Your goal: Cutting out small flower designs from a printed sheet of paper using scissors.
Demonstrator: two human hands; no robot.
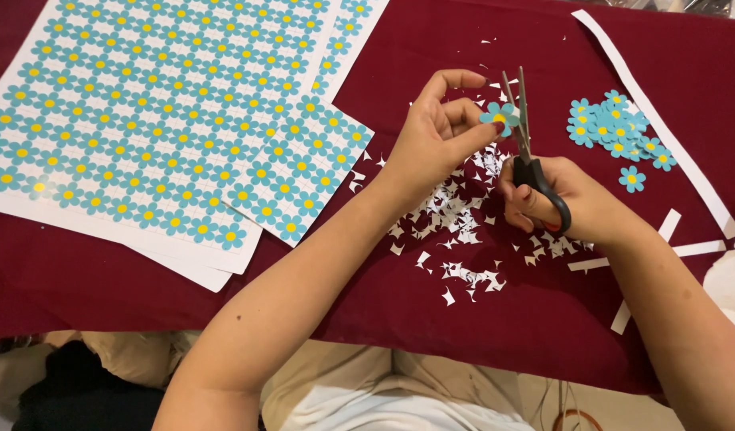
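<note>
Red cloth point(431, 319) bears flower sheets point(144, 120) left of the scissors point(527, 152). Right hand point(559, 203) grips their handles. Left hand point(439, 136) pinches a paper flower point(499, 118) at the blades. Cut flowers point(614, 132) lie right; scraps point(455, 215) below.

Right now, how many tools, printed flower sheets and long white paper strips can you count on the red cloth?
Black-handled metal scissors, in the right hand: 1
Printed paper sheets of blue-and-yellow flowers: at least 3, overlapping
Long white paper strips: about 5
Total: about 9
</note>
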